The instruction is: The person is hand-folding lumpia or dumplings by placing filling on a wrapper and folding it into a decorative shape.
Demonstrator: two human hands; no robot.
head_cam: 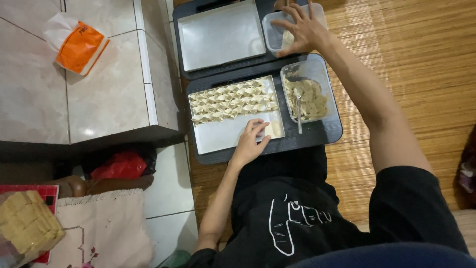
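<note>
Nearest the lens, at the bottom of the frame, is the person's black shirt with a white line drawing, both arms reaching up from it. The left hand rests at centre on the near metal tray, fingers curled loosely about a pale dumpling wrapper lying flat on the tray; it looks like a light touch, not a firm pinch. Rows of folded dumplings fill the tray's upper half. The right hand, arm stretched to the top of the frame, spreads its fingers wide over a clear tub, holding nothing I can make out. Between the hands sits the filling container with a spoon. The outstretched forearm passes close over that container, so a careless pull back could knock the spoon or tip the filling.
</note>
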